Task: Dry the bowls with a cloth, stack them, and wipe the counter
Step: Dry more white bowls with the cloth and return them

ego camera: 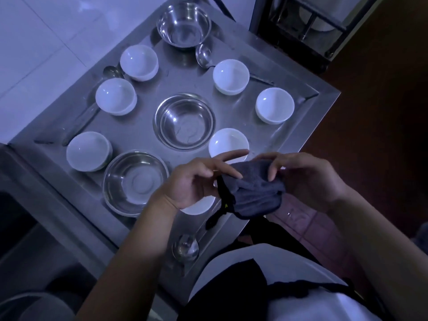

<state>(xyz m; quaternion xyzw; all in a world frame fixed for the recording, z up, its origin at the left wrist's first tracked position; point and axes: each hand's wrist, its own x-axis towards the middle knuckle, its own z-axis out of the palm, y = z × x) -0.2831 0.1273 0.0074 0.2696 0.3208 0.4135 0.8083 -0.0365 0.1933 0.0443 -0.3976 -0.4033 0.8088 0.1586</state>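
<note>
Nearest on the desk (308, 98) lies a spoon (185, 247), close to the person's body. Above the near edge both hands hold the cloth (252, 193), bunched up. Left hand (194, 181): thumb and fingers pinch the cloth's left end, index stretched out. Right hand (305, 179): fingers curled onto the right end.

Progress, as I judge it: just beginning. No bowl is stacked and the desk is not wiped; whether any bowl is dry I cannot tell.

One white bowl (199, 206) sits half hidden under the left hand, another (228, 141) just beyond the fingers. Approx. 5 more white bowls and 3 steel bowls, e.g. the middle one (184, 121), stand well apart. Spoons between them may obstruct wiping.
</note>
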